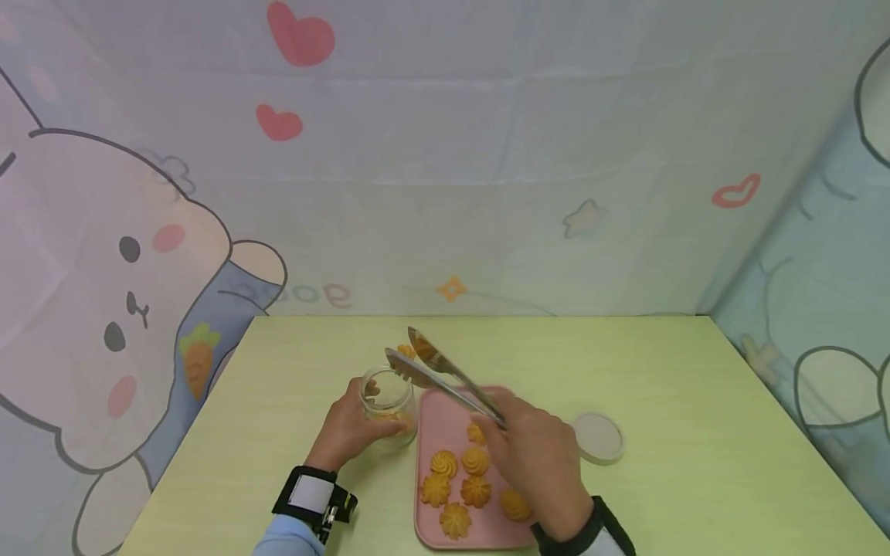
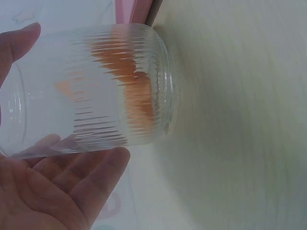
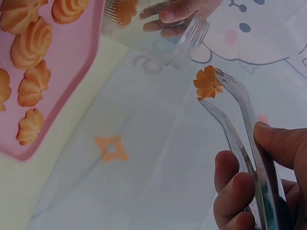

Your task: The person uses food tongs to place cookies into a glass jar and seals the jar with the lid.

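My left hand (image 1: 356, 425) grips an uncapped ribbed glass jar (image 2: 120, 86) around its side, thumb on one side and fingers on the other. Through the glass, golden cookies (image 2: 136, 98) show near the jar's bottom. My right hand (image 1: 535, 455) holds metal tongs (image 1: 455, 382) by their arms, and the tips pinch one flower-shaped cookie (image 3: 207, 82). In the head view the tongs' tips and that cookie overlap the area just by the jar's mouth (image 3: 192, 40). Several more piped cookies (image 1: 476, 491) lie on a pink tray (image 1: 436, 533) beneath my right hand.
A round whitish lid (image 1: 598, 438) lies on the pale yellow table (image 1: 695, 463) to the right of the tray. Behind the table's far edge hangs a cartoon-printed cloth (image 1: 445, 154). The tray stands close beside the jar, on its right.
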`<state>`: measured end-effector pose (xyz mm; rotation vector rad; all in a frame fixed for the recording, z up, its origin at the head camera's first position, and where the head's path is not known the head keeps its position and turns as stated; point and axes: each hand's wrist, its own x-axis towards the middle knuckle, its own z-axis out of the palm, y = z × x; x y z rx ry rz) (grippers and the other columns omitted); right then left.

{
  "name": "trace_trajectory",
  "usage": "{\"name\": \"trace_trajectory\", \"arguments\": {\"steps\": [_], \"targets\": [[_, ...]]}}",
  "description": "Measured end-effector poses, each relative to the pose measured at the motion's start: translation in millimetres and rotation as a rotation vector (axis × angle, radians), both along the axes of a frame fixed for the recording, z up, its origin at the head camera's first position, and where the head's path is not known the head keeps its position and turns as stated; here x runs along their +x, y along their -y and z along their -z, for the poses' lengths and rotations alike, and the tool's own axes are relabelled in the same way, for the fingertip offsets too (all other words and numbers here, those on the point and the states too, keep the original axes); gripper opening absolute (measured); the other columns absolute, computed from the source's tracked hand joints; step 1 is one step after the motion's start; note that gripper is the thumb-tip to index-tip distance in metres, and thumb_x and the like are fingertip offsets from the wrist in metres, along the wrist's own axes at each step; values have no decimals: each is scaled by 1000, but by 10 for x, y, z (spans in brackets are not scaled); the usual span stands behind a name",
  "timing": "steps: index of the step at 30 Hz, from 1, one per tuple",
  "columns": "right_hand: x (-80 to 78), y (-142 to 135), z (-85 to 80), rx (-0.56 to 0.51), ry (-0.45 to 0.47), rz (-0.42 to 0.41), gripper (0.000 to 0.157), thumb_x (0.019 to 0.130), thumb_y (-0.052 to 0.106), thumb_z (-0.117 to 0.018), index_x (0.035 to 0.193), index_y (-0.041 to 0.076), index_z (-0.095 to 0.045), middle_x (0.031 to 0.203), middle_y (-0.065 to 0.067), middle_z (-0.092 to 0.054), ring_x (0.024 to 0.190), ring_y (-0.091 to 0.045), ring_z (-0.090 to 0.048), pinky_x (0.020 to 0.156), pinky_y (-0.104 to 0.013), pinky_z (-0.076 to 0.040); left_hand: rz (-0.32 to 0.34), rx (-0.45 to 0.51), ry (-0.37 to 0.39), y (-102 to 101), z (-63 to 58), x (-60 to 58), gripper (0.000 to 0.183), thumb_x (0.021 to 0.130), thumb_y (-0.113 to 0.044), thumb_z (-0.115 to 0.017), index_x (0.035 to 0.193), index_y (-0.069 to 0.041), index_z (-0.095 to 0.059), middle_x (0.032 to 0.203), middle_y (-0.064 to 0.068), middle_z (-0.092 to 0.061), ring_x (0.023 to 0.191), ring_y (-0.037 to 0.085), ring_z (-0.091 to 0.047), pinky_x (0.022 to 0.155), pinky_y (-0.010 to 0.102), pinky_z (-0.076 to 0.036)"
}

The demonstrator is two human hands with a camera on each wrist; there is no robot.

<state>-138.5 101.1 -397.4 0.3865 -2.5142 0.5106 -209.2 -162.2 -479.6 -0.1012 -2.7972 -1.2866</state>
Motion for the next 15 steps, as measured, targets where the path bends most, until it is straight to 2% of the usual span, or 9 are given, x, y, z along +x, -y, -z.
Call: {"name": "trace_trajectory", "arguments": {"steps": [11,15], "targets": [[35,121,12,19,-24,-37,27,78,39,-75,88,15,-68,57,8,-53,40,-7,-36,36,-21,-26,-6,15,13,-9,7,3,89,65,-39,-85,133,-4,-40,122,15,-59,102,26,-56,81,43,-46],[38,148,20,30,19,-44,25,81,41,-72,82,17,-64,56,10,-48,40,-7,-34,36,-21,-24,-8,13,18,-8,3,4,90,64,-39,-85,134,-5,-39,122,15,-59,103,26,-56,81,43,-46]]}}
